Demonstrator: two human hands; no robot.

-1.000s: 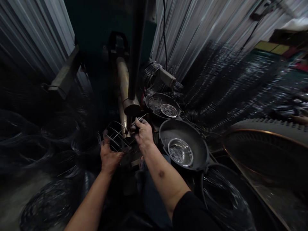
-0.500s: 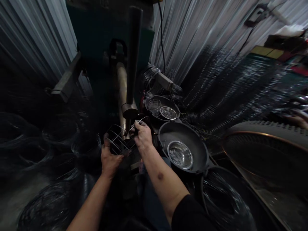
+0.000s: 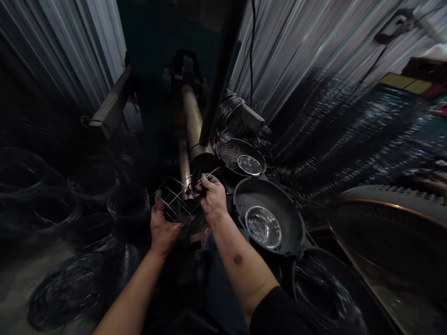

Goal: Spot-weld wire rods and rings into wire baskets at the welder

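A round frame of thin metal wire with crossing bars is held between my two hands at the end of a machine. My left hand grips its left and near side, thumb up and fingers closed below. My right hand pinches a curved wire at the right side of the frame; its fingertips are partly hidden. Just above and behind the wire frame are the machine's brass-coloured upper arm and a lower brass-coloured bar. A dark rod slants up from the upper arm. Exact contact with the frame is unclear.
On the right, a large dark pan holds a steel bowl with small metal pieces. Behind it, another pan holds a wire grid and a bowl. Wire coils lie at left. A big round fan guard stands at far right.
The view has shifted, so most things sit further right, and the dark rod now looks slanted. Both hands keep hold of the wire frame, with little change in grip.
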